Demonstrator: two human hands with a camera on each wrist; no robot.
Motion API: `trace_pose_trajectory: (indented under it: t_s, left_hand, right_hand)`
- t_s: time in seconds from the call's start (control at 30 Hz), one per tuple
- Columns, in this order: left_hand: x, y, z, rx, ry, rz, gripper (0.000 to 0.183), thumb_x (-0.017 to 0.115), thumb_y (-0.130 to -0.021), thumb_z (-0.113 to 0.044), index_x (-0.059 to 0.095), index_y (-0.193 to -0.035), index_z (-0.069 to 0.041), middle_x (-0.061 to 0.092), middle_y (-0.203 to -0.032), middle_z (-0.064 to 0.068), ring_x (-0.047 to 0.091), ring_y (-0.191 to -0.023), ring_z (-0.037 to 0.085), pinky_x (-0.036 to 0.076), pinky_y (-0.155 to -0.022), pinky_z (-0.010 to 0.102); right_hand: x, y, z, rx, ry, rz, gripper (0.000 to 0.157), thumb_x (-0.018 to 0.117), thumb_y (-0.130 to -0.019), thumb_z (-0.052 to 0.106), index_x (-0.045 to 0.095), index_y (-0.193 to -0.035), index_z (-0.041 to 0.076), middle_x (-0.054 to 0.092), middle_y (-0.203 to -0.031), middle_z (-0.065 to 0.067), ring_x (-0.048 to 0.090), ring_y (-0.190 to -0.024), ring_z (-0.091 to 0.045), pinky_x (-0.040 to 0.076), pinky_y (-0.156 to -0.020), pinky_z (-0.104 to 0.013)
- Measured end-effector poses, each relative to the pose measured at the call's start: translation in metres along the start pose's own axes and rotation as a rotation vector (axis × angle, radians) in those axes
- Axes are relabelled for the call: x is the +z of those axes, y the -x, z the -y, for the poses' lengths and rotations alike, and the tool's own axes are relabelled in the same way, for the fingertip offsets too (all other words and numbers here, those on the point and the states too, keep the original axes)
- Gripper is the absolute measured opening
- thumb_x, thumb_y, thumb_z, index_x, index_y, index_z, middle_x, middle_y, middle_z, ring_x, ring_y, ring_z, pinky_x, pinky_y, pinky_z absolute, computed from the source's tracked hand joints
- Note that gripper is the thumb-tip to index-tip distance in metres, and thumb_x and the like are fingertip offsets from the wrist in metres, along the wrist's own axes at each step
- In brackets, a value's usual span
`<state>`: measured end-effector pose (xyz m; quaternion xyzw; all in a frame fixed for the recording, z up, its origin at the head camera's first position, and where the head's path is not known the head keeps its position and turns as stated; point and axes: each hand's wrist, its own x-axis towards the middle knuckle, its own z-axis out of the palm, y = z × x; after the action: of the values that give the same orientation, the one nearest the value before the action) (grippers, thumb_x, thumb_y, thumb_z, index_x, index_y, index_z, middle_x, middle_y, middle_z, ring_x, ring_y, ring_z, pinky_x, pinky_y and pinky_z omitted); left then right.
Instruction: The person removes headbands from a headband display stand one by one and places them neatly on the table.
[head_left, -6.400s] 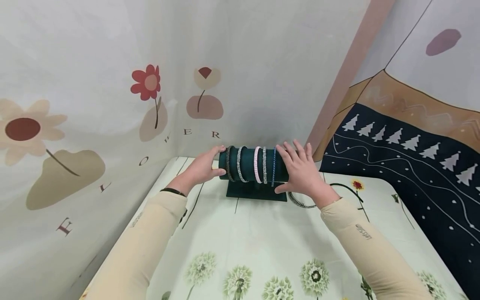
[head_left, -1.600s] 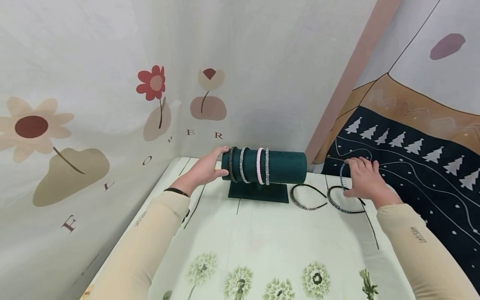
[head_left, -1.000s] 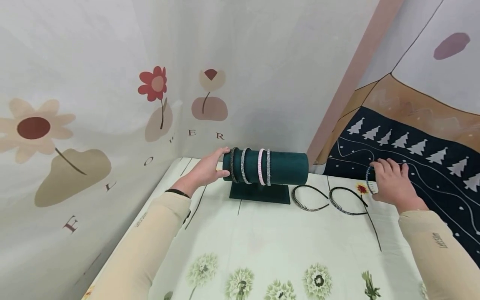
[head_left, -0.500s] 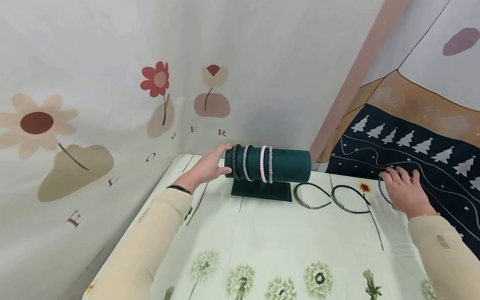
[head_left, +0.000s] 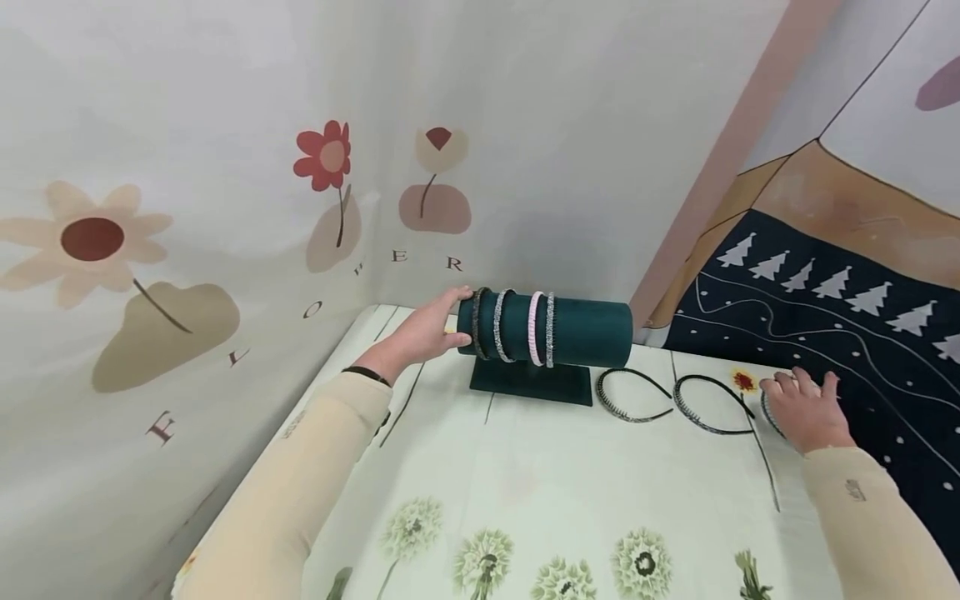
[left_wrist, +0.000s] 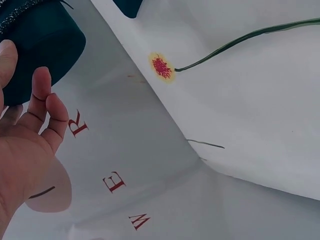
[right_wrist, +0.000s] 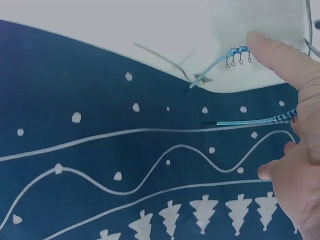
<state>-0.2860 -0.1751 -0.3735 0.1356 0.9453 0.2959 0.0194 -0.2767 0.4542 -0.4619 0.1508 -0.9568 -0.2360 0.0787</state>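
My left hand (head_left: 427,333) grips the left end of a dark green velvet headband stand (head_left: 592,333), a padded roll on a flat base. Its thumb lies on the roll in the left wrist view, with some fingers loosely bent off it. A dark headband (head_left: 477,325), a silver glittery one, a pink headband (head_left: 533,329) and another silver one circle the roll. At the far right table edge my right hand (head_left: 808,412) holds a blue toothed headband (right_wrist: 215,65). The thumb touches one arm of it; the hand hides part. Whether it touches the table I cannot tell.
Two black toothed headbands lie on the white floral tablecloth, one beside the stand (head_left: 602,398) and one farther right (head_left: 681,398). Pale flower-printed curtain (head_left: 540,167) hangs behind and to the left; navy tree-printed cloth (head_left: 825,333) borders the right edge.
The blue headband has come off the roll's right side and moved right past the two on the table. Just now my right hand has lowered with it. My left hand keeps its grip.
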Motion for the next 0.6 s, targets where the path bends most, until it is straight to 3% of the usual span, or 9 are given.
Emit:
trace_pose_trajectory:
  t_s: [0.2,0.47,0.6]
  left_hand:
    - [0.0013,-0.002,-0.0001,-0.006,-0.013,-0.006,0.083,0.073,-0.104,-0.027,0.024,-0.171,-0.02,0.025,-0.179,0.002,0.036,-0.161,0.032,0.039,-0.13,0.053]
    - [0.0026,-0.0026,0.0001,-0.004,-0.023,-0.007,0.086,0.073,-0.104,-0.027,0.021,-0.171,-0.019,0.025,-0.18,0.002,0.035,-0.162,0.032,0.038,-0.13,0.053]
    - [0.0025,-0.0026,0.0002,-0.009,-0.029,-0.01,0.085,0.073,-0.104,-0.027,0.021,-0.171,-0.019,0.024,-0.18,0.002,0.037,-0.161,0.033,0.039,-0.129,0.053]
  right_hand:
    - [0.0078,0.0017,0.0004,0.001,-0.061,0.042,0.039,0.056,-0.093,-0.021,0.055,-0.129,-0.005,0.055,-0.134,-0.037,0.042,-0.135,-0.062,0.03,-0.108,-0.091]
    - [0.0064,-0.0026,-0.0017,-0.002,-0.079,0.09,0.035,0.056,-0.095,-0.018,0.056,-0.128,-0.006,0.056,-0.134,-0.039,0.041,-0.133,-0.064,0.03,-0.106,-0.092]
    - [0.0103,-0.0069,-0.0026,0.009,-0.037,0.085,0.044,0.061,-0.093,-0.018,0.056,-0.136,-0.008,0.052,-0.138,-0.04,0.039,-0.136,-0.064,0.03,-0.108,-0.092]
